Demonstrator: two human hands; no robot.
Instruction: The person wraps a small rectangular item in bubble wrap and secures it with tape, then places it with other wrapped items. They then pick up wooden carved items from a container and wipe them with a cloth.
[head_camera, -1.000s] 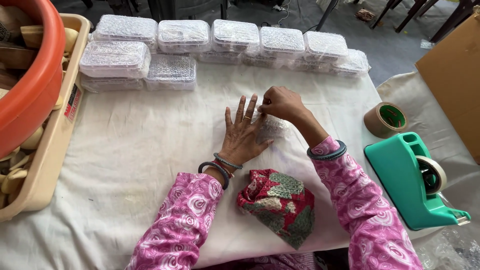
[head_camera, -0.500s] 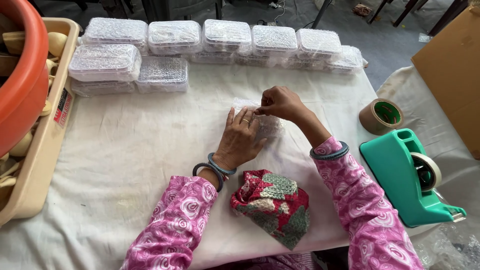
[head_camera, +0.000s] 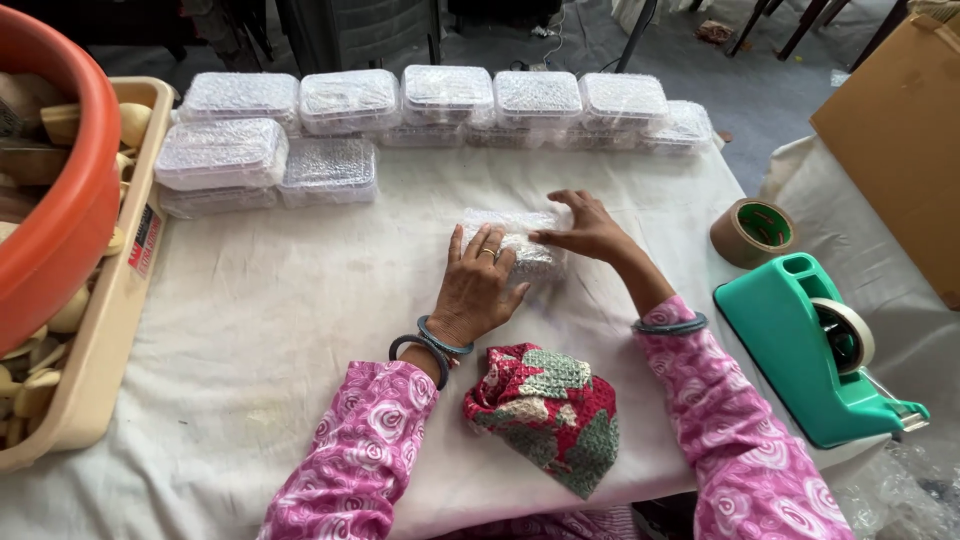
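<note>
Bubble-wrapped packet (head_camera: 512, 238) sits mid worktop (head_camera: 250, 330); vs a sec ago, right hand (head_camera: 588, 228) has dropped from a pinch to flat, fingers released along packet's right side, w/ left hand (head_camera: 480, 285) pressing open-palmed on its near edge. Two rows of clear bubble-wrapped boxes (head_camera: 350, 100) line far edge; teal tape dispenser (head_camera: 812, 350) & brown tape roll (head_camera: 755, 230) at right, crochet pouch (head_camera: 548, 412) nr wrists.

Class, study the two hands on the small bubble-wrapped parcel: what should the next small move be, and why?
Probably reach the right hand to the green tape dispenser for tape. Both hands press the bubble-wrapped parcel flat, the left hand pinning it, and no tape is visible on it.
</note>
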